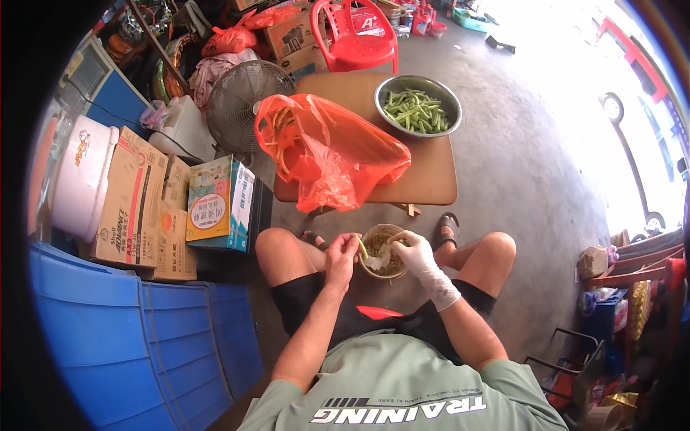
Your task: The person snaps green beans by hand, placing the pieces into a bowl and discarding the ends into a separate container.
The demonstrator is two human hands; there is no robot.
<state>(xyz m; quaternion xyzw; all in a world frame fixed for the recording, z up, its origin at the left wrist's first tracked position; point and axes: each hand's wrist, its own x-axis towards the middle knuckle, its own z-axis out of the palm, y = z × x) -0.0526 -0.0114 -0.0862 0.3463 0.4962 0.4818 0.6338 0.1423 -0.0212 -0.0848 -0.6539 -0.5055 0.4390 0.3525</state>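
In my bare left hand (342, 258), a green bean (363, 248) is pinched between the fingers, above the left side of a small round bin (374, 232). My right hand (424, 261) wears a white glove and hovers over the bin's right side, fingers drawn together; whatever they hold is too small to make out. Pale green scraps lie inside the bin, which stands on the floor between my knees. On the brown table (437, 183) ahead, a metal bowl (456, 118) holds several cut green bean pieces. An open red plastic bag (352, 154) beside it has long beans at its mouth.
A standing fan (241, 100) is left of the table, and a red plastic chair (363, 49) is behind it. Cardboard boxes (129, 201) and blue bins (108, 316) line my left. Concrete floor (532, 151) extends to the right, with cluttered shelving (647, 287) at the edge.
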